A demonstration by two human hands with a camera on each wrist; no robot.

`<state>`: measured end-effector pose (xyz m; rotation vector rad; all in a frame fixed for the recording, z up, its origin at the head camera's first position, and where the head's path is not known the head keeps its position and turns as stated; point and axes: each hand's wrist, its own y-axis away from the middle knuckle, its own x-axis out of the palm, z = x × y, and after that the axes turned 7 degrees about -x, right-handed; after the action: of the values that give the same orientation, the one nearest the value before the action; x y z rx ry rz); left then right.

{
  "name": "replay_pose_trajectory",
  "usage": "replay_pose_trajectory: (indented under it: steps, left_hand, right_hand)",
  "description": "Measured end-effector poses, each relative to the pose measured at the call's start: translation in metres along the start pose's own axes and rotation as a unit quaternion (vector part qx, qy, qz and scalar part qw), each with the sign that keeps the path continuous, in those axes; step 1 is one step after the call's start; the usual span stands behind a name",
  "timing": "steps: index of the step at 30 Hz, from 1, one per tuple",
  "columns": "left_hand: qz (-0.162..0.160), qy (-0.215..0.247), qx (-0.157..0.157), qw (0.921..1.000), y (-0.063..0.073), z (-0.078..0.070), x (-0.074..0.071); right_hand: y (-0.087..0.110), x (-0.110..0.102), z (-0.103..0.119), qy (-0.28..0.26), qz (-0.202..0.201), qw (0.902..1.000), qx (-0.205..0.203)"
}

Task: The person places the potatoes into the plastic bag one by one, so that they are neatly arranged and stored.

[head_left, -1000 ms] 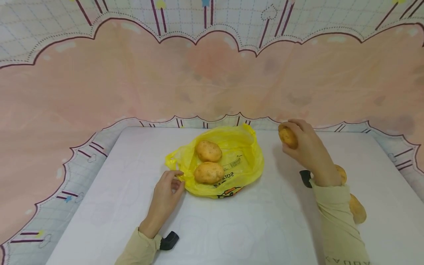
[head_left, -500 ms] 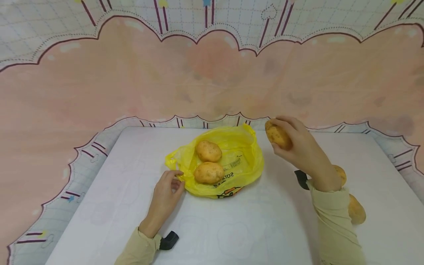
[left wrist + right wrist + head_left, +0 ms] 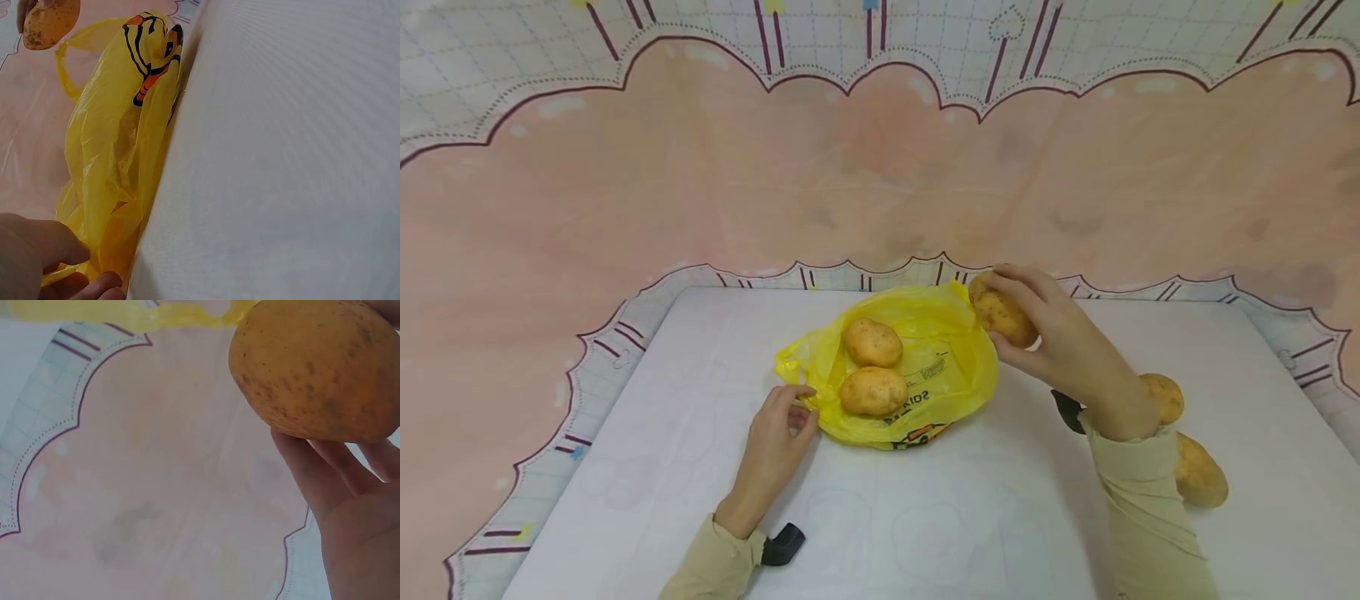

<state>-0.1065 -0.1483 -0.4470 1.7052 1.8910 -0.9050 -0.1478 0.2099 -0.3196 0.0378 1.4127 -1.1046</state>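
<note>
A yellow plastic bag (image 3: 951, 396) lies spread with its mouth up on the table, two potatoes (image 3: 872, 392) inside it. My left hand (image 3: 778, 429) pinches the bag's left edge between thumb and fingers; the left wrist view shows the thumb (image 3: 65, 244) against the crumpled plastic. Raised at the bag's right rim, my right hand (image 3: 1048, 333) grips another potato (image 3: 1002, 312) between thumb and fingers. In the right wrist view that brown-speckled potato (image 3: 319, 369) fills the upper right, with a yellow strip of bag close to it.
Two more potatoes, one rear (image 3: 1163, 397) and one nearer (image 3: 1201, 473), lie on the white table (image 3: 925, 525) at the right, partly behind the right forearm. A patterned pink cloth (image 3: 850, 183) hangs behind the table. Black wrist mounts (image 3: 784, 545) jut from both sleeves.
My right hand has carried its potato leftward, from right of the bag to the bag's right rim. The left hand and the bag stay put.
</note>
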Motion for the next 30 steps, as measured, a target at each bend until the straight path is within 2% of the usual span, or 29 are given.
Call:
replay_pose_trajectory:
  steps: [7, 13, 19, 30]
  left_hand:
    - [0.004, -0.006, -0.008, 0.9999, -0.002, -0.002, -0.003]
    - [0.006, -0.01, -0.012, 0.9999, -0.003, -0.005, -0.006]
    - [0.009, -0.01, -0.018, 0.9998, -0.004, -0.007, -0.01]
    - [0.021, -0.003, -0.02, 0.9996, -0.007, -0.014, -0.012]
  right_hand:
    - [-0.009, 0.002, 0.011, -0.001, -0.012, 0.9992, -0.037]
    - [-0.017, 0.006, 0.014, -0.006, -0.006, 0.9986, -0.053]
    - [-0.023, 0.016, 0.016, -0.014, 0.001, 0.9962, -0.086]
    - [-0.03, 0.026, 0.019, -0.029, 0.013, 0.9948, -0.097]
